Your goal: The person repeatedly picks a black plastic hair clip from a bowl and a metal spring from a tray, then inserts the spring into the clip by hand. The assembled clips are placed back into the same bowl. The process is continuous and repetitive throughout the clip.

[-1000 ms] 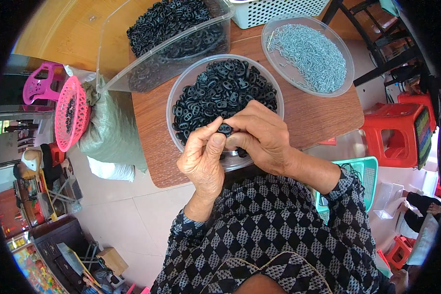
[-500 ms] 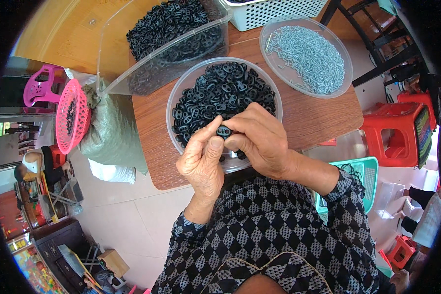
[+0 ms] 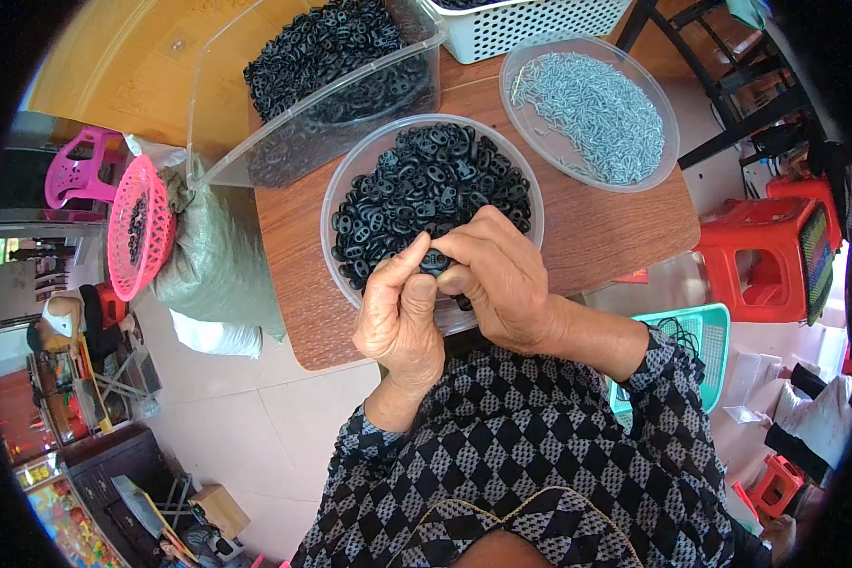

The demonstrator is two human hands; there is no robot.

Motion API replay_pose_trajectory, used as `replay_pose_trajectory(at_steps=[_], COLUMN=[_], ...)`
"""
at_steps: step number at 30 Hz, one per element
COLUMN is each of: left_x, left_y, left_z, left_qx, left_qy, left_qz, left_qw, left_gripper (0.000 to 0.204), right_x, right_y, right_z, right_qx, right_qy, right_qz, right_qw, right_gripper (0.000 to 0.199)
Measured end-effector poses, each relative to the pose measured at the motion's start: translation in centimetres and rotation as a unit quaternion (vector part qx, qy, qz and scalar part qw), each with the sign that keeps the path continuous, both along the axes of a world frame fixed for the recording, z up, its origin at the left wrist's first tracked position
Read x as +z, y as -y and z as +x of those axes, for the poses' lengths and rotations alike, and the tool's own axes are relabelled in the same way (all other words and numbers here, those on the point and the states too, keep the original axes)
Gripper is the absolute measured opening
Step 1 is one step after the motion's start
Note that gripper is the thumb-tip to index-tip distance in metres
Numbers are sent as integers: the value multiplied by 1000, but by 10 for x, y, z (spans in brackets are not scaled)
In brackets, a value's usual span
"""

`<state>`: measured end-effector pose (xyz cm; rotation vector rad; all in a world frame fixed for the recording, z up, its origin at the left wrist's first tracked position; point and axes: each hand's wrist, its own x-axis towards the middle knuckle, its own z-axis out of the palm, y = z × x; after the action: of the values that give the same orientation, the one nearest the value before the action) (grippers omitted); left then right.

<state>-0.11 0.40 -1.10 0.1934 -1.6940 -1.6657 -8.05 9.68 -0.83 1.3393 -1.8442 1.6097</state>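
1. The left hand (image 3: pixel 402 317) and the right hand (image 3: pixel 502 279) meet over the near rim of the round clear bowl (image 3: pixel 336 204). Both hands are curled, with fingertips pressed together.
2. Between them sits one small black ring piece (image 3: pixel 434 262). The left thumb and the right fingers pinch it from both sides. Most of the piece is hidden by the fingers.
3. The left wrist comes up from below, and the back of that hand faces the camera. The right forearm comes in from the right side, in a black and grey checked sleeve (image 3: pixel 672 398).
4. The round clear bowl is full of black ring pieces (image 3: pixel 426 180). It stands on a brown wooden table (image 3: pixel 615 227).
5. To the right of the bowl, a little farther back, is a second clear bowl (image 3: pixel 672 151) with small grey metal bits (image 3: pixel 592 114).
6. Behind the round bowl, to the left, a big clear tub (image 3: pixel 213 142) leans, and it holds more black pieces.
7. Far behind the bowl is a white basket (image 3: pixel 530 28).
8. Left of the bowl, off the table, a pink basket (image 3: pixel 137 227) rests on a grey-green sack (image 3: pixel 218 265).
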Motion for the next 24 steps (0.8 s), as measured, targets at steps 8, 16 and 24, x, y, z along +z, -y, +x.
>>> replay_pose_trajectory(at_steps=[8, 16, 24], left_x=[-10, 18, 2], left_y=[-3, 0, -3], left_z=[-3, -3, -6], left_qx=[35, -12, 4], left_qy=[-16, 21, -31], left_qz=[-5, 70, 63], left_qw=[999, 997, 998], left_gripper=[25, 29, 31], right_x=[-1, 13, 8], right_y=[-1, -3, -1], right_z=[0, -12, -6], right_qx=[-8, 21, -3], right_qy=[-21, -48, -56], right_qz=[2, 28, 33], right_qw=[1000, 998, 998], right_gripper=[40, 41, 39])
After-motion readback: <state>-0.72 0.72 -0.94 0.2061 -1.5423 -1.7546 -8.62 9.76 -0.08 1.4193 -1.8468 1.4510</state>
